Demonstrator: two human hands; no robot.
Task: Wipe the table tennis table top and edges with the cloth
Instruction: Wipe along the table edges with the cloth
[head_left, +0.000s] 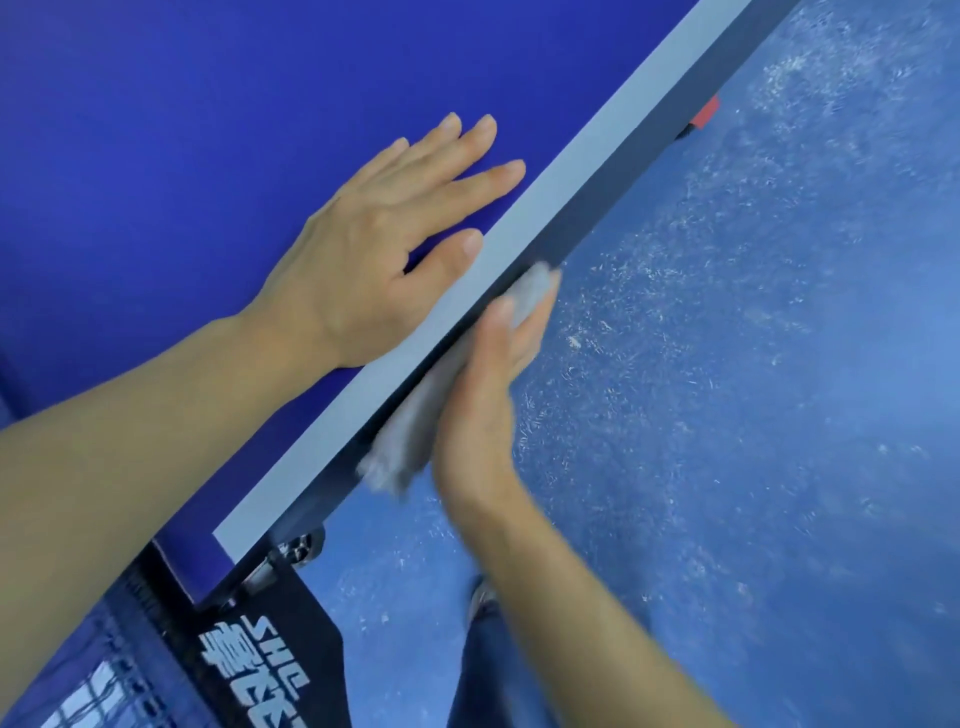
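Observation:
The blue table tennis table top (208, 130) fills the upper left, with a white sideline (545, 208) along its dark side edge (613, 208). My left hand (384, 244) lies flat on the top beside the white line, fingers straight and spread. My right hand (488, 400) presses a grey cloth (410, 436) against the dark side edge with straight fingers. The cloth sticks out past my fingertips and below my palm. Part of the cloth is hidden behind my hand.
The net (98, 675) and its black post clamp with white lettering (270, 670) sit at the lower left. A scuffed blue floor (753, 415) lies right of the table. A red part (705, 111) shows under the far edge. My leg in jeans (493, 665) is below.

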